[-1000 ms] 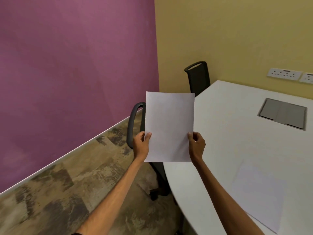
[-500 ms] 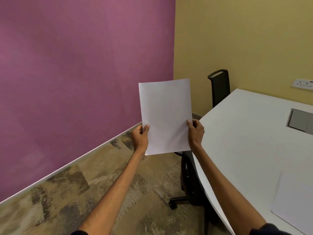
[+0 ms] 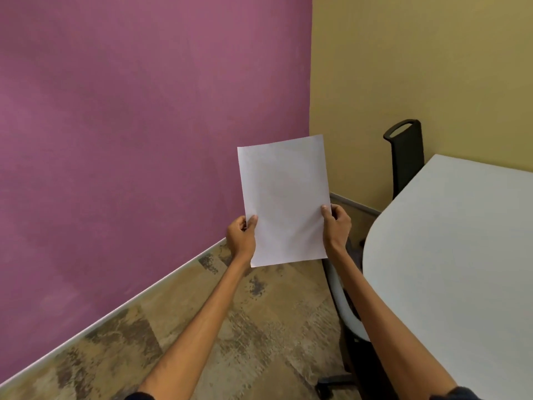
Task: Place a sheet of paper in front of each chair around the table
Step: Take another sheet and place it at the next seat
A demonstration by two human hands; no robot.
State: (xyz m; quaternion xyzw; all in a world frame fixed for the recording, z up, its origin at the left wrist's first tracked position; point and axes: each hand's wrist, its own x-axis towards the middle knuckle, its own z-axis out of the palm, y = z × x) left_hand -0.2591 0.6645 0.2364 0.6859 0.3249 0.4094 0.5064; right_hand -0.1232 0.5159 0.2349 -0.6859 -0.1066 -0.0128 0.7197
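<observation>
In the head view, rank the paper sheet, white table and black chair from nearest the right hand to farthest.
1. Paper sheet: pinched by the right hand itself.
2. White table: its rounded end just to the right.
3. Black chair: farther back, by the yellow wall.

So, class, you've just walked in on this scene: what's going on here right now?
A person holds a white sheet of paper up in the air. The left hand pinches its left edge and the right hand its right edge. It is not yet laid down. The white table is to the right, with a black chair at its far end and a second chair tucked under its near edge.
</observation>
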